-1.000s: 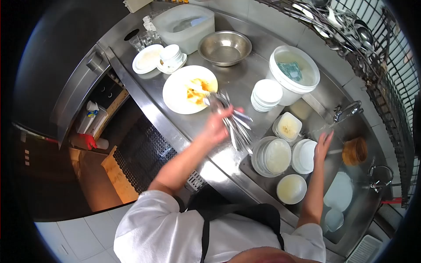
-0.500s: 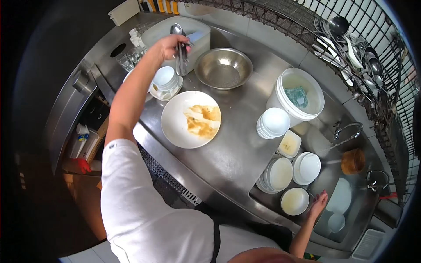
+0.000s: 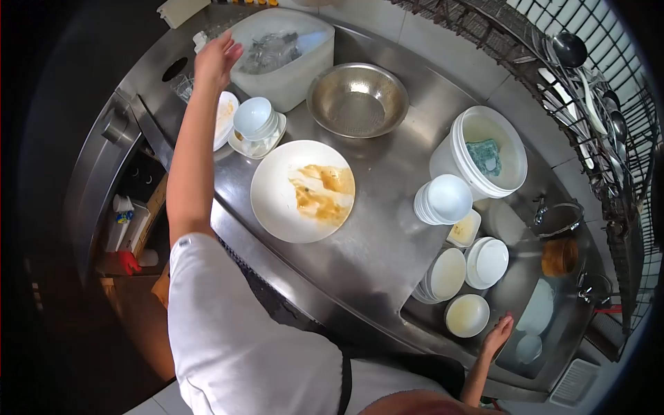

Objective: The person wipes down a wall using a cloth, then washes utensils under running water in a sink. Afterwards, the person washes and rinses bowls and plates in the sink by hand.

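My left hand hangs at the near left edge of a whitish plastic tub, its fingers loosely apart with nothing in them. Inside the tub, splashing water and shiny metal cutlery blur together. Just below that arm's reach are stacked small white bowls on a soiled square dish and a stained plate. A large white plate smeared with brown sauce lies on the steel counter. Over the sink divider, my right hand is open and holds nothing, beside a white bowl with yellowish residue.
A steel basin stands by the tub. Near the sink are a white bucket with a green scouring pad, stacked bowls and more stacked dishes. A wire rack with ladles and spoons hangs above. Taps line the wall.
The spoons that my left hand held over the tub have left it, and the tub's water now splashes. That hand has moved left. My right hand stays nearly in place.
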`<state>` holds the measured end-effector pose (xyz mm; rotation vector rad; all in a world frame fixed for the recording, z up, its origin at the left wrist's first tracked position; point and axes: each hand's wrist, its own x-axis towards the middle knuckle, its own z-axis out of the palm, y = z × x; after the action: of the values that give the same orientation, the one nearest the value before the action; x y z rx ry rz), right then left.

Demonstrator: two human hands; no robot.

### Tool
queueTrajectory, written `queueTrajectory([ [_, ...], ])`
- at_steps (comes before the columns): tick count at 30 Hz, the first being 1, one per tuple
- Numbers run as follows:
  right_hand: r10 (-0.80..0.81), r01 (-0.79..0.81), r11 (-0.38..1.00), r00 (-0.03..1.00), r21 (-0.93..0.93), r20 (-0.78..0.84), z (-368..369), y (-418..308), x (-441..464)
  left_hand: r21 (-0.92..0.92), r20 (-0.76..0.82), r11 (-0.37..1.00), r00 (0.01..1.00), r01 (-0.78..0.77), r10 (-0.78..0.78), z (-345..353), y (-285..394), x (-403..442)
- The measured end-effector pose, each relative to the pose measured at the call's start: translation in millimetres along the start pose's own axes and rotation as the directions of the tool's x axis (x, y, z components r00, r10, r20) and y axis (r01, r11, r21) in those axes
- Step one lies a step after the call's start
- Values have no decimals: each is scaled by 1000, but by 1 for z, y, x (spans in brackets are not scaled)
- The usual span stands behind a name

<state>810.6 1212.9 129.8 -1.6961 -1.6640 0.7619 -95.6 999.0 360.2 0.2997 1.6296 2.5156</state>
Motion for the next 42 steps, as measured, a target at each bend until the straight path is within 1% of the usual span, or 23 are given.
queueTrajectory([
  [1,-18,18,1000,1000,-5,8,1,1,-2,68,-18,997,999,-45,47,-11,8,-45],
  [2,23,-23,999,1000,27,13,3,7,-2,115,48,992,998,-55,49,-43,-1,-66],
  [3,92,-93,992,996,85,8,6,13,-1,277,-21,961,999,-23,30,-59,-5,-104],
  [4,67,-68,988,998,139,10,11,0,-6,438,-91,899,996,31,10,-75,-8,-144],
  [5,24,-28,989,999,147,34,15,-9,-7,639,-102,768,994,42,30,-101,-28,-172],
  [6,29,-35,984,999,175,37,22,-30,-13,784,-108,600,987,157,-118,-134,-52,-191],
  [7,15,-25,978,999,205,47,28,-22,-7,808,-156,503,935,306,-318,-151,-71,-212],
  [8,-9,-3,971,999,238,52,37,-21,-2,833,-189,350,816,428,-547,-159,-84,-231],
  [9,-36,23,985,997,173,73,42,-39,-3,691,-126,442,697,572,-706,-158,-97,-249],
  [11,-79,45,976,985,214,151,51,-61,2,297,68,565,573,770,-817,-143,-112,-270],
  [15,-196,163,974,955,158,224,66,-85,6,381,31,661,705,647,-708,-131,-124,-302],
  [17,-116,57,959,973,278,201,73,-83,4,356,16,665,708,656,-706,-131,-121,-324],
  [19,-41,3,989,967,148,251,65,-79,10,355,-19,694,747,627,-665,-115,-102,-355],
  [20,-103,74,990,957,116,273,61,-66,15,389,-51,688,760,613,-648,-119,-96,-368],
  [22,51,-87,992,935,87,351,58,-53,24,424,-79,674,765,605,-639,-102,-68,-403],
  [23,122,-164,984,905,71,407,59,-44,27,355,-101,681,750,641,-653,-94,-58,-419],
  [26,303,-473,871,730,133,612,56,-19,31,351,-66,679,740,645,-669,-66,-45,-481],
  [29,200,-587,788,531,187,824,60,-24,32,352,-15,695,746,627,-666,-23,-49,-538],
  [32,349,-673,726,537,141,768,84,9,51,396,5,658,714,641,-700,16,-62,-579],
  [35,441,-687,724,532,64,722,135,70,64,377,-42,654,718,656,-695,52,-60,-610],
  [38,338,-747,619,534,244,775,177,98,57,374,-110,671,749,640,-653,67,-63,-636],
  [41,222,-461,869,688,179,691,189,99,62,385,-173,679,772,625,-612,67,-60,-660],
  [42,239,-399,913,697,88,676,188,98,63,379,-194,694,786,612,-587,71,-57,-668],
])
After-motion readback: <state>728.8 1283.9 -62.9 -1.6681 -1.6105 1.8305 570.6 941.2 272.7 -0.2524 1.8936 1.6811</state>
